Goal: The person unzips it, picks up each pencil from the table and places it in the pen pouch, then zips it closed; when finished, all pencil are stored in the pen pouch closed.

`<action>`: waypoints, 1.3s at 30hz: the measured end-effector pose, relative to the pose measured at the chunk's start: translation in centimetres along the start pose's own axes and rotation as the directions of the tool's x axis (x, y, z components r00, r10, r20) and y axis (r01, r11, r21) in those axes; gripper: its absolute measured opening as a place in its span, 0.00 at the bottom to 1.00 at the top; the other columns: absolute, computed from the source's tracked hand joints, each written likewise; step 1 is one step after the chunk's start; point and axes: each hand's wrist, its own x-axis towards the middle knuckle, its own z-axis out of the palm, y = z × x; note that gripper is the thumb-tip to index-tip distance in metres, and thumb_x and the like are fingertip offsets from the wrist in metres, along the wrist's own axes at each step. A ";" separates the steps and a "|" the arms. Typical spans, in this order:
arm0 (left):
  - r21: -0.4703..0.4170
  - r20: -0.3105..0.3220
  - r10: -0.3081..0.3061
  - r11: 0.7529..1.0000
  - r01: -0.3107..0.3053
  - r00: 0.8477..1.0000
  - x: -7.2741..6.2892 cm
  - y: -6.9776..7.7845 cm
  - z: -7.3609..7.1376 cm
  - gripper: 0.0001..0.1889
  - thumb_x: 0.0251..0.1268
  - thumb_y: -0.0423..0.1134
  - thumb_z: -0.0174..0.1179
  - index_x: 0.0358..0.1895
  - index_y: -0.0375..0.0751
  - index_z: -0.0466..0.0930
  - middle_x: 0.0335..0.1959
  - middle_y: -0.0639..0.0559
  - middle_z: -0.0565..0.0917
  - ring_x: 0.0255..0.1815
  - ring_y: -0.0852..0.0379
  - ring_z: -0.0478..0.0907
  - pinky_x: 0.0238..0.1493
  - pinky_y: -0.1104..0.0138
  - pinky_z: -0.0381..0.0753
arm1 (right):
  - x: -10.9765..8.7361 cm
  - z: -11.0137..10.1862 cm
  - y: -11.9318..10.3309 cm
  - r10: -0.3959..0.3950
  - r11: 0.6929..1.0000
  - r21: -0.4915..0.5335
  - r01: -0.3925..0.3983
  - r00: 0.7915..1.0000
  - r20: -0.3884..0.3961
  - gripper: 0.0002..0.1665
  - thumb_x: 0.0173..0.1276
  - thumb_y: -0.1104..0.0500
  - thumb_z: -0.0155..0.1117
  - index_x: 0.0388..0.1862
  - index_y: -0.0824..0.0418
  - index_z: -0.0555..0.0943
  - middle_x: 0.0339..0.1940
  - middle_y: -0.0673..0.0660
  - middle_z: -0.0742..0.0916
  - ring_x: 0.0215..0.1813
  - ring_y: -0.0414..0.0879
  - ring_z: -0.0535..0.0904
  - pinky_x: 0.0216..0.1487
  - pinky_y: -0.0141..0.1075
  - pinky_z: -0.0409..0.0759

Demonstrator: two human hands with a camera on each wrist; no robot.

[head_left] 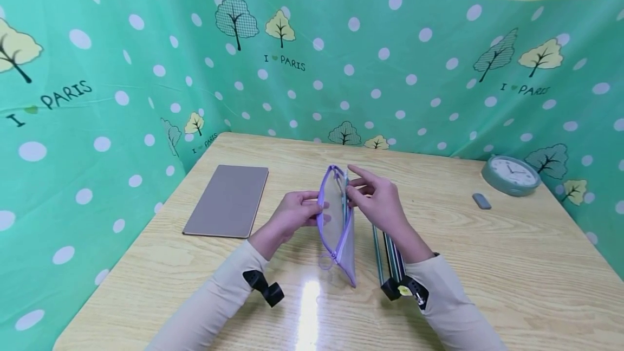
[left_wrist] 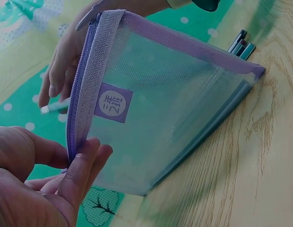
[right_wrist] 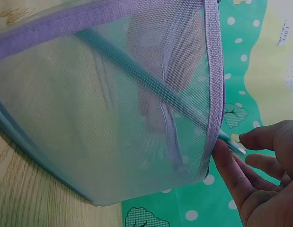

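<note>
A see-through mesh zip pouch point(head_left: 345, 251) with lilac trim and a square label point(left_wrist: 113, 103) stands upright on the table, its zip mouth open. My left hand point(head_left: 297, 209) pinches one edge of the mouth between thumb and fingers. At the opposite edge is my right hand point(head_left: 375, 196), its fingertips at the light end of a teal pencil point(right_wrist: 184, 106). The pencil slants down inside the pouch, only its end sticking out past the rim. One right fingertip touches the rim. A dark teal strip point(left_wrist: 208, 135) runs along the pouch's lower edge.
Several long pencils or pens point(head_left: 394, 256) lie under my right forearm. A grey-brown notebook point(head_left: 228, 199) is on the left of the wooden table point(head_left: 487, 264). At the back right are a round clock point(head_left: 511, 175) and a small grey eraser-like block point(head_left: 481, 201). A patterned green curtain point(head_left: 331, 85) hangs behind.
</note>
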 end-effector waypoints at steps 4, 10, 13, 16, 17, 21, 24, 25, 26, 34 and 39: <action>-0.001 0.010 0.020 1.000 -0.020 1.000 0.0 -0.1 0.0 0.22 0.74 0.25 0.56 0.68 0.21 0.71 0.55 0.28 0.85 0.38 0.52 0.90 0.46 0.61 0.92 | -0.1 -0.2 -0.2 0.009 1.000 0.011 -0.009 1.000 -0.004 0.26 0.73 0.70 0.62 0.69 0.68 0.77 0.44 0.70 0.90 0.36 0.59 0.90 0.36 0.36 0.92; -0.009 0.023 0.029 1.000 -0.028 0.999 0.1 -0.2 -0.3 0.24 0.74 0.25 0.56 0.69 0.19 0.69 0.57 0.25 0.82 0.36 0.54 0.90 0.47 0.61 0.91 | 0.0 -1.0 -0.1 0.022 0.999 0.029 -0.022 1.000 0.002 0.21 0.75 0.68 0.61 0.65 0.70 0.80 0.44 0.71 0.89 0.37 0.59 0.90 0.37 0.36 0.92; -0.012 0.022 0.023 1.000 -0.023 1.000 0.1 -0.2 -0.4 0.24 0.74 0.25 0.57 0.69 0.20 0.69 0.57 0.25 0.82 0.36 0.54 0.90 0.46 0.62 0.91 | 0.1 -2.2 -0.2 0.057 0.997 0.048 -0.058 0.998 0.027 0.21 0.76 0.66 0.61 0.66 0.70 0.79 0.45 0.71 0.89 0.38 0.55 0.90 0.39 0.36 0.92; -0.014 0.017 0.013 1.000 -0.013 1.000 0.1 -0.1 -0.4 0.24 0.73 0.26 0.57 0.69 0.21 0.70 0.57 0.26 0.82 0.36 0.55 0.90 0.46 0.63 0.91 | 0.2 -4.0 -0.2 0.125 0.986 0.099 -0.132 0.989 0.078 0.23 0.79 0.63 0.59 0.68 0.72 0.76 0.47 0.72 0.88 0.38 0.47 0.89 0.41 0.36 0.92; -0.015 0.017 0.011 1.000 -0.011 1.000 0.1 -0.1 -0.5 0.23 0.73 0.26 0.57 0.69 0.21 0.70 0.57 0.26 0.82 0.36 0.54 0.90 0.46 0.63 0.91 | 0.2 -4.6 -0.1 0.148 0.981 0.116 -0.159 0.984 0.098 0.23 0.80 0.63 0.58 0.68 0.73 0.75 0.48 0.72 0.88 0.38 0.45 0.89 0.41 0.36 0.92; -0.013 0.017 0.005 1.000 -0.005 1.000 0.2 -0.1 -0.6 0.23 0.74 0.25 0.57 0.68 0.20 0.70 0.58 0.25 0.82 0.39 0.51 0.91 0.47 0.62 0.91 | 0.4 -6.8 1.3 0.248 0.948 0.147 -0.281 0.946 0.209 0.27 0.82 0.60 0.54 0.71 0.77 0.70 0.47 0.69 0.87 0.38 0.42 0.88 0.42 0.37 0.92; -0.008 0.002 0.004 1.000 -0.004 1.000 0.1 0.0 -0.8 0.23 0.73 0.25 0.57 0.68 0.22 0.71 0.57 0.27 0.83 0.41 0.49 0.91 0.48 0.61 0.91 | 1.1 -8.0 3.6 0.330 0.922 0.090 -0.376 0.886 0.325 0.30 0.83 0.58 0.52 0.73 0.79 0.65 0.52 0.73 0.85 0.40 0.45 0.88 0.43 0.38 0.92; -0.007 -0.005 0.004 1.000 -0.004 1.000 0.1 0.0 -0.9 0.23 0.73 0.25 0.57 0.68 0.22 0.71 0.57 0.28 0.84 0.41 0.48 0.91 0.48 0.61 0.91 | 1.4 -8.5 4.6 0.359 0.911 0.065 -0.407 0.861 0.359 0.32 0.83 0.57 0.52 0.74 0.79 0.64 0.54 0.75 0.84 0.40 0.45 0.88 0.43 0.38 0.92; -0.007 -0.009 0.004 1.000 -0.004 1.000 0.1 0.1 -0.9 0.23 0.73 0.25 0.57 0.68 0.22 0.71 0.56 0.28 0.84 0.42 0.48 0.91 0.48 0.61 0.91 | 1.6 -8.9 5.6 0.385 0.901 0.038 -0.432 0.837 0.389 0.33 0.83 0.57 0.52 0.75 0.80 0.62 0.56 0.77 0.83 0.41 0.46 0.88 0.44 0.39 0.92; 0.003 -0.004 -0.003 1.000 0.003 1.000 0.1 0.0 -0.9 0.23 0.73 0.25 0.56 0.68 0.22 0.71 0.55 0.29 0.85 0.41 0.49 0.91 0.48 0.61 0.91 | 2.0 -11.4 10.8 0.519 0.832 -0.081 -0.548 0.719 0.462 0.34 0.80 0.64 0.53 0.75 0.82 0.57 0.42 0.65 0.88 0.34 0.43 0.88 0.40 0.38 0.92; -0.007 0.003 -0.005 1.000 0.005 1.000 0.3 -0.1 -0.7 0.22 0.74 0.25 0.56 0.68 0.22 0.71 0.56 0.29 0.85 0.40 0.50 0.90 0.48 0.61 0.91 | 1.7 -11.0 11.4 0.552 0.821 -0.132 -0.556 0.712 0.433 0.33 0.75 0.69 0.59 0.73 0.81 0.63 0.32 0.59 0.89 0.30 0.43 0.87 0.35 0.37 0.92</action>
